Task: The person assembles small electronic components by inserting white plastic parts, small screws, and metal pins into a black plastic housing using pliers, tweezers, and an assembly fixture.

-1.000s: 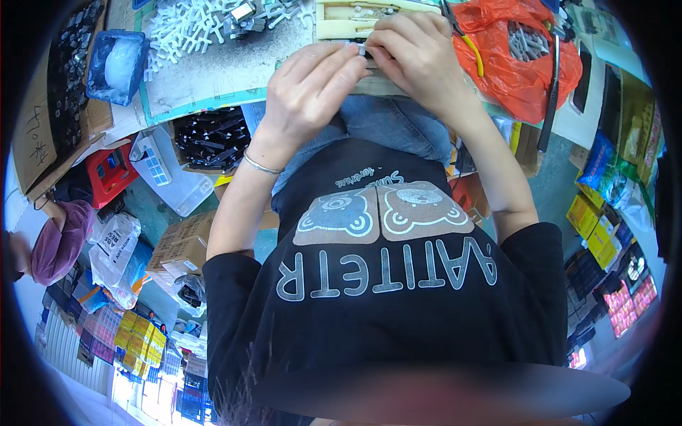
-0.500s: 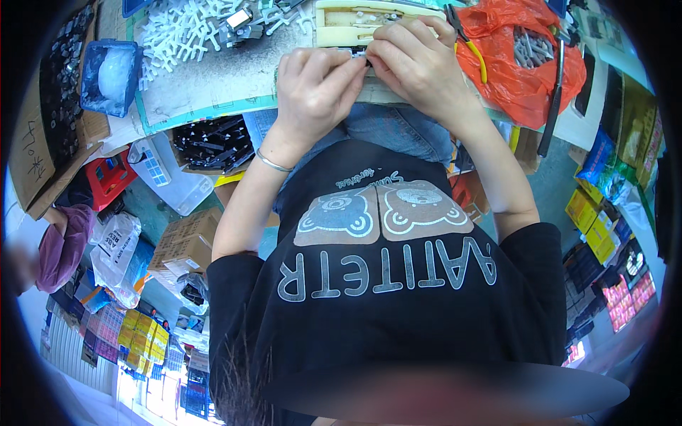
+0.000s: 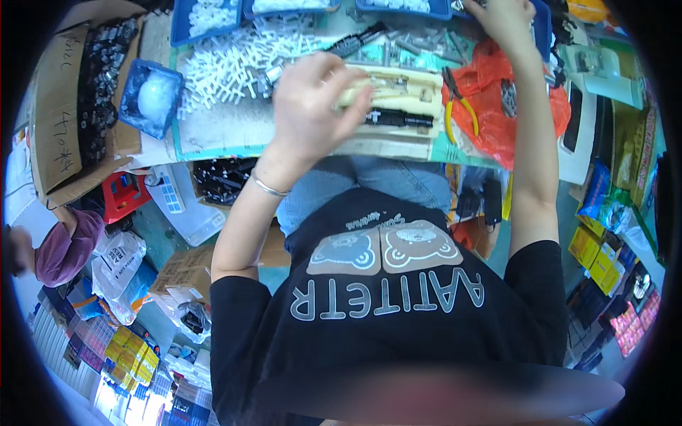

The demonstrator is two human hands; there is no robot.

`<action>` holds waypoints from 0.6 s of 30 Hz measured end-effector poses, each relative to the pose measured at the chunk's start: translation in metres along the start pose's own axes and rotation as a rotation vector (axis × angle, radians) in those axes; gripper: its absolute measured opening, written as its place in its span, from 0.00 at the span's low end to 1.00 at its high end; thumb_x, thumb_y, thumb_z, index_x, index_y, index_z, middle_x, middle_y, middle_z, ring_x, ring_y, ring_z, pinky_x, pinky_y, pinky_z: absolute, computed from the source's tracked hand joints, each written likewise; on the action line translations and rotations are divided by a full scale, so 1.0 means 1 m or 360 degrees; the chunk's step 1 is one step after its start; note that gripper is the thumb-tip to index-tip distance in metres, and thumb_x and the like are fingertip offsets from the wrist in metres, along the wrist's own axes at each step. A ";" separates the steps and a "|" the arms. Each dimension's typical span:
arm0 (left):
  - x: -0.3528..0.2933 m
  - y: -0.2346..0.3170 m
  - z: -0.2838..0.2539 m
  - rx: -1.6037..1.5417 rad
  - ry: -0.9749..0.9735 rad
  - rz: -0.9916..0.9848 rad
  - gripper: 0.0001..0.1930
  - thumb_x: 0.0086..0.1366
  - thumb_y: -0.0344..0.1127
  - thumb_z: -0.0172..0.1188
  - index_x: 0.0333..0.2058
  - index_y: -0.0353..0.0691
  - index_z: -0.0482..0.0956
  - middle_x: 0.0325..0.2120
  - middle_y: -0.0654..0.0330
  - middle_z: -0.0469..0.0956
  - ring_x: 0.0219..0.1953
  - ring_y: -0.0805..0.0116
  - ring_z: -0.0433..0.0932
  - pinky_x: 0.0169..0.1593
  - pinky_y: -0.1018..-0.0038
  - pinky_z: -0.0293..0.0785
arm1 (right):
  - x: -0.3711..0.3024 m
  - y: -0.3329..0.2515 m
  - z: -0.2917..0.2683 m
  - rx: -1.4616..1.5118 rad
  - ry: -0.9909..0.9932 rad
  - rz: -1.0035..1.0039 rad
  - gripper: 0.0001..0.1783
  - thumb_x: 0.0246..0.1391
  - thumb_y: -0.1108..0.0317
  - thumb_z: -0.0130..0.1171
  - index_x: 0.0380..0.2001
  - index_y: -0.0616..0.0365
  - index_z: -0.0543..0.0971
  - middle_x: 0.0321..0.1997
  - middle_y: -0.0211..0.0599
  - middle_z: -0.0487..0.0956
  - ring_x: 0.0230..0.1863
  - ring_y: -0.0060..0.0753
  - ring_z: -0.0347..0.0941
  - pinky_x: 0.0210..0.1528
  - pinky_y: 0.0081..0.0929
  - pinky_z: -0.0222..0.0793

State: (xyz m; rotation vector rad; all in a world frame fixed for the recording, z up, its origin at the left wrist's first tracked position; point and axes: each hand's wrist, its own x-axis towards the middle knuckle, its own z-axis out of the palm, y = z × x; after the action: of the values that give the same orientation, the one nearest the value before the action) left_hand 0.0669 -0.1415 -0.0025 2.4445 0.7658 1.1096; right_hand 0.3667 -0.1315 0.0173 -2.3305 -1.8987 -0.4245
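Note:
My left hand (image 3: 309, 106) is curled around the left end of a cream-coloured fixture block (image 3: 426, 89), somewhat blurred. A black rod-like part (image 3: 401, 118) lies along the near side of the block, and small metal pieces show in its upper slot. Far to the right, my right hand (image 3: 503, 21) reaches over a blue tray (image 3: 543, 32) at the upper edge. Its visible fingers are apart near small metal parts (image 3: 459, 5); some fingertips are cut off by the picture's edge.
White plastic cross-shaped pieces (image 3: 224, 67) are heaped left of the block. Yellow-handled pliers (image 3: 462, 117) and a red plastic bag (image 3: 490, 99) lie to the right. Blue trays (image 3: 245, 11) of white parts line the back. A blue bin (image 3: 131, 121) stands at the left, beside a cardboard box (image 3: 57, 160).
My hands were together at the near edge of the fixture and have separated. The right has gone far right to the blue tray; the left is at the block's left end. The view has shifted.

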 end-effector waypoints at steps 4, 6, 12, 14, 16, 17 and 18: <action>0.044 -0.044 -0.019 0.0465 0.0012 -0.0176 0.07 0.54 0.34 0.62 0.31 0.39 0.81 0.29 0.56 0.75 0.32 0.58 0.75 0.35 0.68 0.70 | 0.006 -0.003 0.013 -0.0168 0.0043 -0.0031 0.06 0.40 0.65 0.58 0.20 0.54 0.80 0.31 0.40 0.76 0.42 0.43 0.67 0.44 0.41 0.58; 0.052 -0.064 -0.024 0.0628 -0.0050 -0.0207 0.08 0.54 0.36 0.61 0.31 0.39 0.81 0.29 0.56 0.75 0.33 0.58 0.75 0.36 0.67 0.71 | 0.012 -0.010 0.023 -0.0128 0.0059 -0.0104 0.07 0.41 0.65 0.57 0.19 0.56 0.80 0.27 0.42 0.77 0.38 0.43 0.70 0.42 0.40 0.59; 0.085 -0.092 -0.004 0.0952 -0.0380 -0.0220 0.10 0.53 0.40 0.62 0.27 0.40 0.82 0.28 0.55 0.76 0.34 0.57 0.76 0.38 0.65 0.72 | 0.015 0.002 0.027 0.0128 0.0009 -0.0275 0.07 0.42 0.69 0.57 0.26 0.58 0.80 0.24 0.45 0.79 0.29 0.45 0.77 0.33 0.42 0.71; 0.091 -0.094 0.000 0.1018 -0.0540 -0.0298 0.09 0.52 0.40 0.61 0.24 0.40 0.83 0.26 0.55 0.77 0.32 0.57 0.76 0.38 0.64 0.72 | 0.016 0.001 0.025 0.0145 -0.0071 -0.0203 0.07 0.42 0.69 0.57 0.27 0.58 0.80 0.26 0.45 0.79 0.30 0.47 0.77 0.36 0.40 0.72; 0.091 -0.095 0.001 0.1008 -0.0533 -0.0235 0.09 0.53 0.39 0.61 0.24 0.40 0.83 0.25 0.55 0.77 0.31 0.57 0.77 0.37 0.64 0.73 | 0.017 -0.001 0.027 0.0184 -0.0096 -0.0125 0.08 0.43 0.69 0.55 0.28 0.59 0.79 0.28 0.51 0.78 0.33 0.49 0.77 0.39 0.40 0.72; 0.091 -0.096 0.001 0.0994 -0.0526 -0.0178 0.08 0.53 0.38 0.60 0.24 0.40 0.83 0.24 0.55 0.77 0.30 0.57 0.77 0.36 0.63 0.73 | 0.016 -0.002 0.027 0.0184 -0.0100 -0.0125 0.08 0.43 0.69 0.55 0.28 0.59 0.79 0.28 0.51 0.78 0.33 0.49 0.77 0.39 0.40 0.72; 0.090 -0.096 0.001 0.0992 -0.0529 -0.0181 0.08 0.53 0.38 0.60 0.24 0.40 0.83 0.24 0.55 0.77 0.30 0.57 0.77 0.36 0.63 0.73 | 0.014 -0.003 0.026 0.0244 -0.0027 -0.0087 0.07 0.44 0.71 0.56 0.28 0.60 0.78 0.29 0.50 0.79 0.33 0.45 0.78 0.39 0.36 0.73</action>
State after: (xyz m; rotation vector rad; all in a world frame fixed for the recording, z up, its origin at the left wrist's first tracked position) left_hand 0.0855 -0.0106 0.0000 2.9212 1.2593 0.4315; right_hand 0.3703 -0.1113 -0.0035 -2.1969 -1.9324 -0.2544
